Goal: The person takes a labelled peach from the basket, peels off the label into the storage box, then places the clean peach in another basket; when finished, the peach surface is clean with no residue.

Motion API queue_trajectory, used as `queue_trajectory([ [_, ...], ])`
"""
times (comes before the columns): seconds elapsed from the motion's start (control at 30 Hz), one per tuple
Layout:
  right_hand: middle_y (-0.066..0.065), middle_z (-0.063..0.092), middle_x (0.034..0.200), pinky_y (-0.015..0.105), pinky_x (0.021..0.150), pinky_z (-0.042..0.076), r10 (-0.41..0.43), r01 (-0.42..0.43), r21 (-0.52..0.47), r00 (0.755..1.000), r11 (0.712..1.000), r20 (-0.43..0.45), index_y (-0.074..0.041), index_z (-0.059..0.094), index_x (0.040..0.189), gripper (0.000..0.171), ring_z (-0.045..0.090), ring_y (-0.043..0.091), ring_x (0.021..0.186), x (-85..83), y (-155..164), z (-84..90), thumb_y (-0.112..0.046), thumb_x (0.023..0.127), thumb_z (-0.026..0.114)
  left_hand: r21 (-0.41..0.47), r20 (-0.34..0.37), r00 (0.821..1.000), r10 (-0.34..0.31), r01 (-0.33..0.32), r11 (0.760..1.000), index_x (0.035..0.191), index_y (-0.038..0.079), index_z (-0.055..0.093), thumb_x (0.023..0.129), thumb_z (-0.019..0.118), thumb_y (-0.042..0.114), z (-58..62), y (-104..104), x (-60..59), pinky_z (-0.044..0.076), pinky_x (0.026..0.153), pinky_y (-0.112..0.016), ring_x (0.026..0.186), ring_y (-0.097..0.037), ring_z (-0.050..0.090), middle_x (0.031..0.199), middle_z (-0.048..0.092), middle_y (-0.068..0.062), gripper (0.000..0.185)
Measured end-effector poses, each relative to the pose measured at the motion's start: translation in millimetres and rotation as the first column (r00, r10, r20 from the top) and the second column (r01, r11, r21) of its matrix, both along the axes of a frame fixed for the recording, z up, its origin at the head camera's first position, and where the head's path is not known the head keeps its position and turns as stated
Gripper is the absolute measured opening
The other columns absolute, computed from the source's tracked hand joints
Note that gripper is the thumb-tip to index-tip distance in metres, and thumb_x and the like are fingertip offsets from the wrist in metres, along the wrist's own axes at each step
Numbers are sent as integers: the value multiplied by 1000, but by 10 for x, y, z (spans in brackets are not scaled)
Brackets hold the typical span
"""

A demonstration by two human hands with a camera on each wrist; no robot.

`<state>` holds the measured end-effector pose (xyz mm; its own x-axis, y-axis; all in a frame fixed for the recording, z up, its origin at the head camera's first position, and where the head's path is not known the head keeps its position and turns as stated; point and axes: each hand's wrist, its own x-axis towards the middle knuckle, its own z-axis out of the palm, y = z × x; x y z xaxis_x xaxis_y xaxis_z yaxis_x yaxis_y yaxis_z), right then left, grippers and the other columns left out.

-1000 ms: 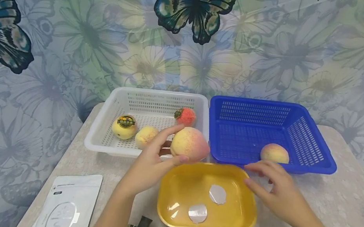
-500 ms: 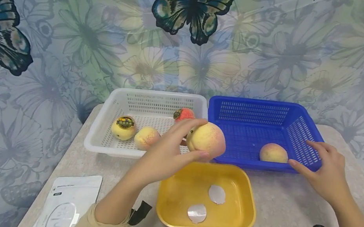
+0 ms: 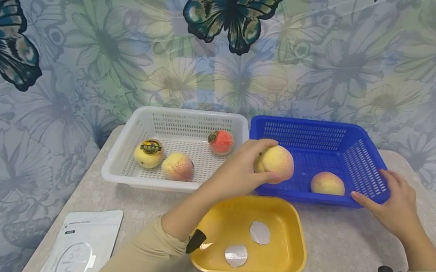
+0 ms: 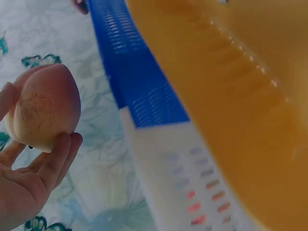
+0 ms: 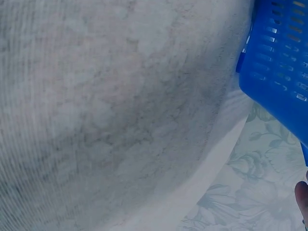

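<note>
My left hand (image 3: 241, 170) holds a yellow-pink peach (image 3: 276, 164) between thumb and fingers, over the left part of the blue basket (image 3: 295, 160). In the left wrist view, the fingers wrap the lower side of the peach (image 4: 48, 106). My right hand (image 3: 395, 207) grips the front right corner of the blue basket, thumb at the front rim and fingers at the side rim. Another peach (image 3: 328, 183) lies in that basket near its front wall. In the right wrist view only a fingertip (image 5: 301, 195) shows beneath the blue basket (image 5: 279, 86).
Left of the blue basket stands a white basket (image 3: 113, 162) with a labelled yellow fruit (image 3: 148, 153), a peach (image 3: 177, 166) and a red fruit (image 3: 222, 142). In front is a yellow tray (image 3: 280, 255) with two pale round pieces. A white pouch (image 3: 84, 238) lies left.
My left hand has carried the peach right, from over the white basket to over the blue one. My right hand has moved right from the yellow tray's edge to the blue basket's corner.
</note>
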<state>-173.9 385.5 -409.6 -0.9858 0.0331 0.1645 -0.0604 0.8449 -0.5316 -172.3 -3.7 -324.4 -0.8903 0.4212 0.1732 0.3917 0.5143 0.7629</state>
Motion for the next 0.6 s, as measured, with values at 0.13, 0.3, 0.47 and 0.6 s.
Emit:
queue_trajectory([
  [0.13,37,14,157,79,104,13,-17,18,-8,999,1000,37,7,16,155,103,9,64,140,1,30,-24,-47,87,72,-35,12,1000,1,-1,999,144,24,48,88,76,36,-106,209,-118,52,95,-37,113,-17,57,136,53,-3,64],
  [0.3,36,8,159,80,105,11,-23,24,-23,998,999,54,7,13,155,103,5,65,141,3,52,-55,-47,88,70,-98,30,999,31,-28,995,144,26,48,88,75,38,-239,410,-244,53,90,-36,107,-17,59,133,54,-3,65],
  [0.47,34,7,161,80,106,11,-27,29,-39,998,999,54,6,12,155,103,5,63,142,-2,49,-67,-46,88,70,-151,46,996,72,-64,986,143,26,49,86,77,38,-362,551,-351,53,84,-34,102,-17,59,129,56,-3,66],
  [0.6,34,7,161,80,107,11,-26,28,-43,999,999,46,6,12,155,103,5,63,142,-4,43,-63,-46,88,70,-181,58,993,100,-88,980,141,26,51,84,79,39,-445,635,-424,52,82,-33,100,-17,59,126,57,-3,65],
])
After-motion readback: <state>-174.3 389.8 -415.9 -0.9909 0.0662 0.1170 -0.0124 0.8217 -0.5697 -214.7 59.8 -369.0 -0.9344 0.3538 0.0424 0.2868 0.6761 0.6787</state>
